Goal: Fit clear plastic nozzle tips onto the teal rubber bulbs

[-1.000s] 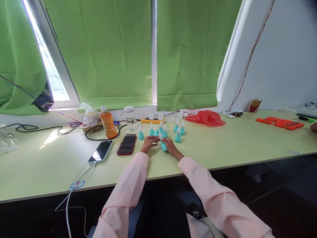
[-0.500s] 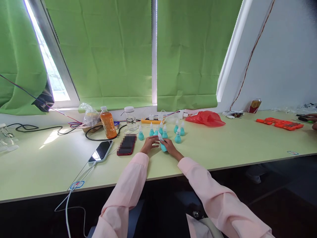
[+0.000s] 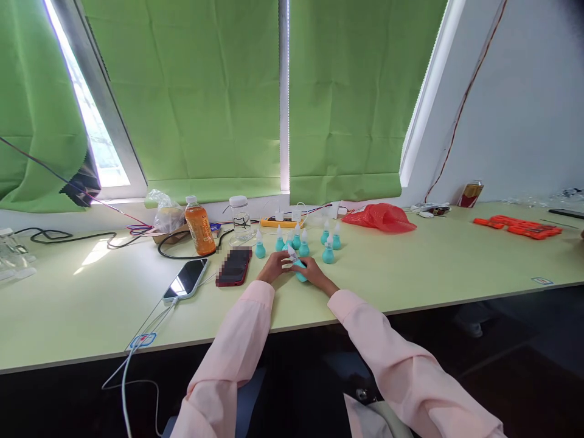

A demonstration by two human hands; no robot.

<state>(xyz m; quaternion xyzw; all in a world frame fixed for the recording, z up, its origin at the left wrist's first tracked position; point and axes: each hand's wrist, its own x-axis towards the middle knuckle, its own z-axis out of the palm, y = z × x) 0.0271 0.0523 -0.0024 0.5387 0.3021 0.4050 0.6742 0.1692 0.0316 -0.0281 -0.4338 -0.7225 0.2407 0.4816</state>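
1. Both our hands are at the bench [image 3: 410,267], just this side of a cluster of teal bulbs [image 3: 304,249] w/ clear nozzles.
2. R hand [image 3: 314,272]: grip is pinching one, the held bulb [image 3: 301,277], btwn thumb & fingers. Can't tell if its base touches the bench.
3. Held bulb tilts, its nozzle [image 3: 292,252] leaning up & to our L.
4. L hand [image 3: 274,266]: fingers curve right by that nozzle. We can't tell if this grip is pinching it or merely beside it.
5. Approx. 8 other bulbs stand upright beyond our hands, some partly hidden.
6. L of our L hand: red-edged phone [image 3: 234,266], then a pale-edged phone [image 3: 185,280] w/ a white cable [image 3: 172,302] at its near end.
7. Behind the phones: orange drink bottle [image 3: 199,228] & clear jar [image 3: 241,224] w/ white lid.
8. Back of bench: yellow power strip [image 3: 277,223] behind the bulbs; red plastic bag [image 3: 379,219] to its R.
9. Farther R: flat orange pieces [image 3: 531,230] on the bench.
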